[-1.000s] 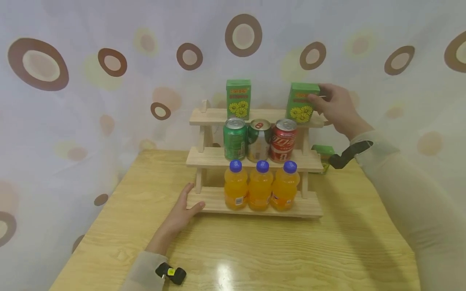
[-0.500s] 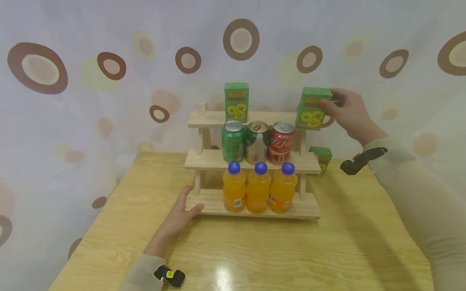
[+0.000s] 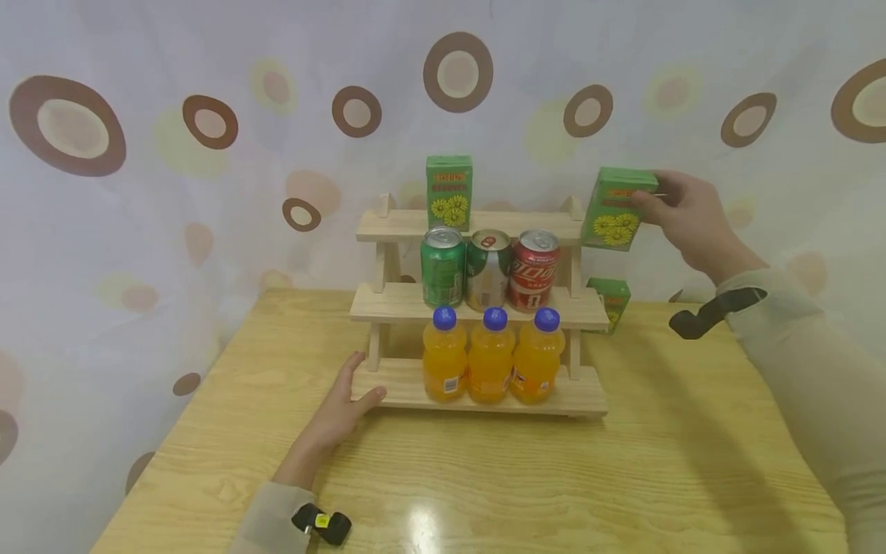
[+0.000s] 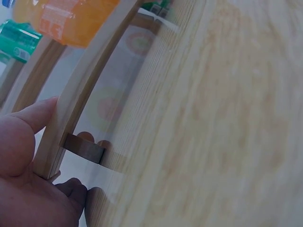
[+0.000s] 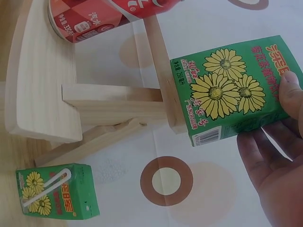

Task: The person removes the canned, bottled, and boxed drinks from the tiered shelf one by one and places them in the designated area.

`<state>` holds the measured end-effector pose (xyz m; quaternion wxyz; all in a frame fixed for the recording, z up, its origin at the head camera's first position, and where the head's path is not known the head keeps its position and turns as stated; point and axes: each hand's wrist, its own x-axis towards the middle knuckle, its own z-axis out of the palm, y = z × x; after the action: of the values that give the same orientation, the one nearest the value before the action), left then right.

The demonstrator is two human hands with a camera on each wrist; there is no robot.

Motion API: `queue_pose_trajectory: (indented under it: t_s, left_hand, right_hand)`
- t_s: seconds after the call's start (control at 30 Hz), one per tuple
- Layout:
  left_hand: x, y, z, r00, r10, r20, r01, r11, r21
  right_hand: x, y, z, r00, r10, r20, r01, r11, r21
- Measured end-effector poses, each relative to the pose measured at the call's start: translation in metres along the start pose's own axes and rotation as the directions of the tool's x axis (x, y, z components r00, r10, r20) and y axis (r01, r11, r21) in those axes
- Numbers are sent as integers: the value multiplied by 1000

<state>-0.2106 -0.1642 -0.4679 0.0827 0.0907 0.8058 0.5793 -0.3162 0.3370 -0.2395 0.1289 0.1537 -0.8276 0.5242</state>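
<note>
My right hand (image 3: 692, 219) pinches a green drink carton (image 3: 618, 209) with yellow flowers, thumb on its front. The carton leans slightly at the right end of the stand's top tier, in front of that end in the right wrist view. At the lower left, my left hand (image 3: 341, 408) grips the end of the bottom board of a three-tier wooden display stand (image 3: 398, 382). In the left wrist view the thumb lies on one face of that board (image 4: 54, 142), fingers on the other. Another green carton (image 3: 449, 192) stands upright on the top tier.
Three drink cans (image 3: 489, 269) line the middle tier, and three orange juice bottles (image 3: 491, 358) with blue caps the bottom one. A further green carton (image 5: 57, 191) sits on the table (image 3: 450, 477) behind the stand's right side. A patterned curtain (image 3: 208, 185) hangs behind.
My right hand has carried the held carton rightward, from over the top tier to its right end. My left hand keeps its grip on the stand.
</note>
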Motion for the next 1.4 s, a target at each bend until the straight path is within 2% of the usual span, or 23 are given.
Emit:
queue_pose_trajectory:
  t_s: [0.2, 0.53, 0.83, 1.07, 1.17, 1.4]
  left_hand:
    - [-1, 7, -1, 1000, 3, -4, -3, 1000, -4]
    - [3, 0, -1, 999, 28, -19, -28, 1000, 13]
    - [1, 3, -1, 1000, 16, -11, -16, 1000, 4]
    - [2, 2, -2, 1000, 8, -5, -8, 1000, 5]
    - [-1, 8, -1, 1000, -5, 5, 5, 1000, -15]
    - [-12, 30, 0, 999, -27, 24, 27, 999, -31]
  right_hand:
    - [-9, 2, -10, 1000, -3, -18, 4, 999, 32]
    - [-24, 10, -28, 998, 11, -54, -8, 998, 60]
    - [-39, 26, -39, 998, 56, -42, -60, 995, -81]
    - [-51, 46, -42, 996, 77, -52, -82, 992, -98]
    - [-59, 53, -44, 996, 76, -49, -81, 990, -119]
    - [-74, 66, -50, 995, 93, -41, -98, 981, -167]
